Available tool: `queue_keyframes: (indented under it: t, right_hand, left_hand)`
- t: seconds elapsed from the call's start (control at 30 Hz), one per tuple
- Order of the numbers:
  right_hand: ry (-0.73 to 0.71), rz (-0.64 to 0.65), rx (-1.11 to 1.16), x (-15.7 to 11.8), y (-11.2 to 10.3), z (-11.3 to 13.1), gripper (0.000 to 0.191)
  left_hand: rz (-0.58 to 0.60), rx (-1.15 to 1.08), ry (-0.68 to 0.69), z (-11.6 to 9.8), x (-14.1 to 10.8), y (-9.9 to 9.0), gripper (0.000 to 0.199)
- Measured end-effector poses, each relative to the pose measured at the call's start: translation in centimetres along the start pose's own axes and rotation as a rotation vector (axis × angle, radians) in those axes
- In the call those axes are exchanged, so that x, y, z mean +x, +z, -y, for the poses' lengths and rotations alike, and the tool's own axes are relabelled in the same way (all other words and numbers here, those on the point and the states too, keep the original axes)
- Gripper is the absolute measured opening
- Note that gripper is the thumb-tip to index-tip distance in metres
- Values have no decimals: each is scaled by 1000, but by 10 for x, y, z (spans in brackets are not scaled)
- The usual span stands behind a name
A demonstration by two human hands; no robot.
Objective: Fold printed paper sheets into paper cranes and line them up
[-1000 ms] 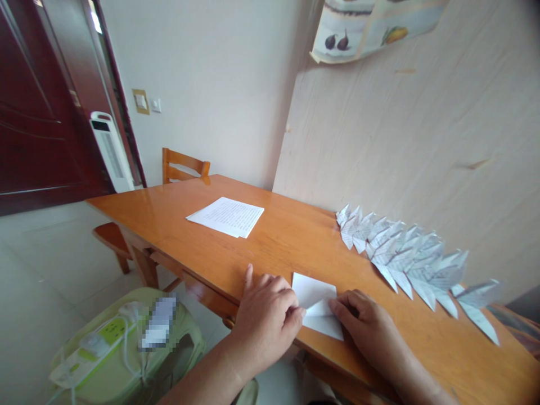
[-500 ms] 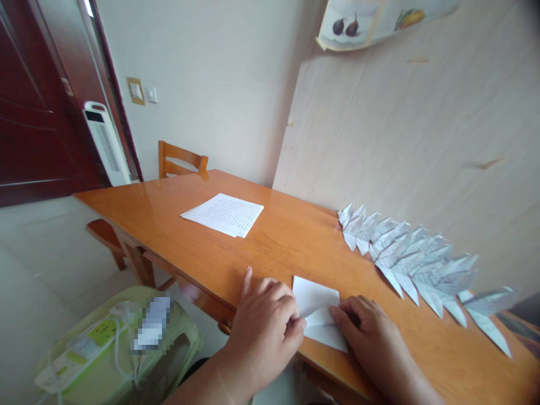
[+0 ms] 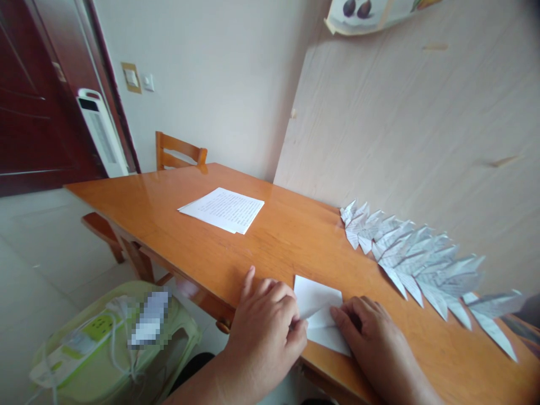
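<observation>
A small white sheet of paper point(image 3: 319, 291) with a crease or folded edge across its middle lies near the front edge of the table. My left hand point(image 3: 270, 315) pinches its left edge between thumb and curled fingers, with one finger sticking out to the far left. At the sheet's right edge, my right hand point(image 3: 369, 332) has its thumb on top and its fingers curled over the side. Part of the sheet is covered by both hands.
Several folded paper pieces point(image 3: 405, 247) stand in a row along the wall side of the wooden table point(image 3: 291, 236). A stack of written sheets point(image 3: 223, 209) lies farther off. At lower left, a pale green stool point(image 3: 185, 337) holds a power strip point(image 3: 93, 337). A chair point(image 3: 179, 152) stands beyond.
The camera view has shifted slightly, so the background sits a little higher. Both hands keep nearly the same place on the paper, which looks unchanged.
</observation>
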State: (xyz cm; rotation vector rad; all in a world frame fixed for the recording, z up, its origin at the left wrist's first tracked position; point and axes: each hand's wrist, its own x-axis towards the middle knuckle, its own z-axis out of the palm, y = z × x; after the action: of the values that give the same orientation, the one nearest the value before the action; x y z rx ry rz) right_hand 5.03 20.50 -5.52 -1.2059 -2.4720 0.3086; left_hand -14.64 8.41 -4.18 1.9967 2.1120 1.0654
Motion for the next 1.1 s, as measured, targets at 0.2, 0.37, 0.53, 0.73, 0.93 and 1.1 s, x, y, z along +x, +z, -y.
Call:
queue_keyframes:
  t: [0.2, 0.37, 0.53, 0.73, 0.93, 1.1]
  right_hand:
    - [4, 0, -6, -1, 0, 1, 34]
    - [8, -6, -13, -1, 0, 2, 33]
    - [7, -9, -22, -1, -1, 5, 31]
    - [12, -25, -31, -3, -2, 6, 26]
    - [-95, -16, -54, -4, -4, 10, 22]
    - [-125, 7, -75, -2, -4, 9, 26]
  left_hand:
    - [10, 12, -14, 0, 0, 1, 15]
    - [10, 13, -11, 0, -1, 1, 14]
    - [10, 0, 1, 2, 1, 2, 14]
    - [18, 6, -5, 2, 1, 2, 12]
    - [19, 23, -4, 2, 0, 3, 11]
    - [22, 5, -3, 1, 0, 0, 11]
